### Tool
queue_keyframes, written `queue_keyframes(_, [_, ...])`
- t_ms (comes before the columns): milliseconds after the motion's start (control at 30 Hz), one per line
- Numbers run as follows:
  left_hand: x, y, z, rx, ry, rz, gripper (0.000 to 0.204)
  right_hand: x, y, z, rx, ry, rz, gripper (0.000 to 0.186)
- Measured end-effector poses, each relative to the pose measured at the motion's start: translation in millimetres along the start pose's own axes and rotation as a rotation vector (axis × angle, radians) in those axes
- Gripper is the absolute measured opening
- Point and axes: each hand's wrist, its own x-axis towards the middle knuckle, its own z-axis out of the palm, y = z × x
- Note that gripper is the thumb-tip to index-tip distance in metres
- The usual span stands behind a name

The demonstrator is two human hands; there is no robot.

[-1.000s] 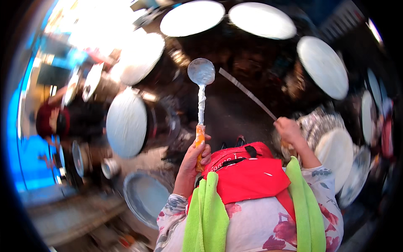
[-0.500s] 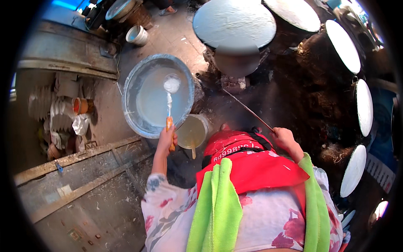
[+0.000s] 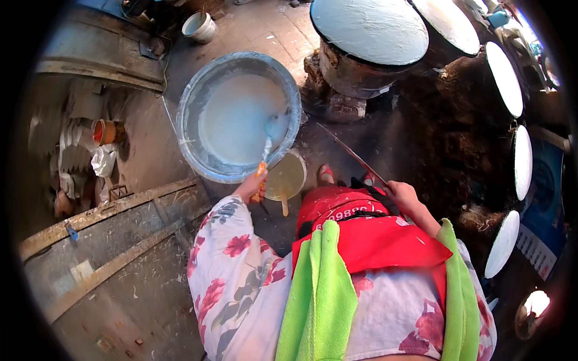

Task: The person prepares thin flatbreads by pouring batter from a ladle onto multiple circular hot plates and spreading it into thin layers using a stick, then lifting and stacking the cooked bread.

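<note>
The person's left hand (image 3: 250,188) is curling its fingers tight around the orange handle of a ladle (image 3: 265,147), whose bowl is dipping into pale, milky liquid just beyond the fingertips. That liquid is filling a wide grey metal basin (image 3: 192,99) sitting on the ground ahead of the hand. Touching the basin's near rim, just right of the fingers, a small yellowish pan (image 3: 286,177) with a short wooden handle is resting. The right hand (image 3: 402,195) is closing around a long thin stick (image 3: 352,155) that is angling up and away towards a dark round stove (image 3: 349,78) capped by a taut white disc (image 3: 368,29). More white discs (image 3: 504,78) are curving away to the right of that hand. Far right, low down, a blue rectangular sign (image 3: 539,240) is leaning. Left of the basin, a white plastic bag (image 3: 103,161) is lying beside an orange pot (image 3: 103,131).
</note>
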Motion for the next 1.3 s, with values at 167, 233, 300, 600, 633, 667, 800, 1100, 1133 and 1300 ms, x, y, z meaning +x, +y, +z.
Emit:
queue_keyframes(167, [-61, -18, 50, -1.197, -0.616, -0.070, 0.030, 14, -16, 2, 0.053, -0.051, -0.027, 0.026])
queue_keyframes(233, [-101, -5, 79, -1.598, -0.817, 0.077, 0.030, 20, -24, -6, 0.065, -0.037, -0.065, 0.027])
queue_keyframes(300, [-131, 5, 97, -1.613, -0.883, 0.175, 0.031, 28, -24, -10, 0.084, -0.007, -0.087, 0.029])
queue_keyframes(600, [-246, 61, 76, -1.237, -1.012, 1.060, 0.035, 62, -33, -20, 0.156, 0.182, -0.159, 0.030])
queue_keyframes(633, [-239, 58, 71, -1.200, -0.976, 1.158, 0.036, 62, -36, -21, 0.183, 0.188, -0.142, 0.029])
queue_keyframes(667, [-225, 56, 64, -1.183, -0.971, 1.175, 0.036, 61, -39, -21, 0.211, 0.185, -0.115, 0.029])
queue_keyframes(800, [-193, 48, 41, -1.521, -0.924, 1.008, 0.035, 43, -36, -23, 0.243, 0.199, -0.131, 0.028])
queue_keyframes(1100, [-130, 68, 59, -0.638, 0.383, 0.646, 0.027, 14, 12, -26, 0.354, 0.386, -0.128, 0.022])
queue_keyframes(1133, [-133, 83, 60, -0.621, 0.370, 0.657, 0.027, 16, 17, -29, 0.362, 0.406, -0.120, 0.022])
queue_keyframes(1300, [-147, 175, 96, -0.867, -0.309, 0.647, 0.029, 25, 63, -48, 0.621, 0.556, -0.068, 0.024])
